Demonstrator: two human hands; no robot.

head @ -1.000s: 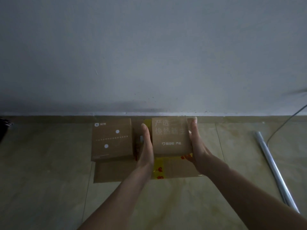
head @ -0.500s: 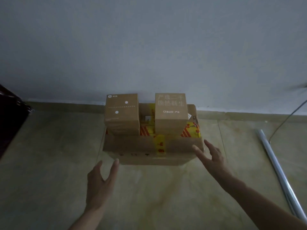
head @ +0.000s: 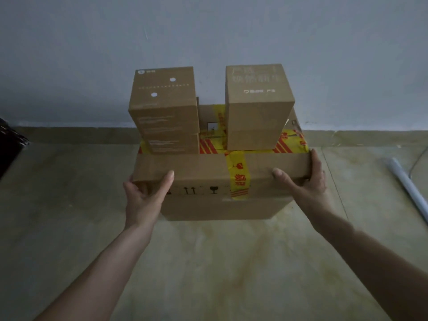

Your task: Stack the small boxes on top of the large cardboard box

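Both hands, free half a second ago, now grip the large cardboard box [head: 208, 172]: left hand [head: 144, 195] and right hand [head: 305, 181] clasp its near corners. Its long axis runs left-right, with two small boxes [head: 164, 107] upright on top.

Large cardboard box [head: 208, 172]: front face carries black handling pictograms, among them 2 upright arrows and fragile-glass sign. Yellow tape [head: 238, 179] across it bears red characters, not legible. Right small box [head: 257, 89]: faint white characters, unreadable. Left small box [head: 163, 89]: white logo, 2 white dots, dotted line; side print too blurred.
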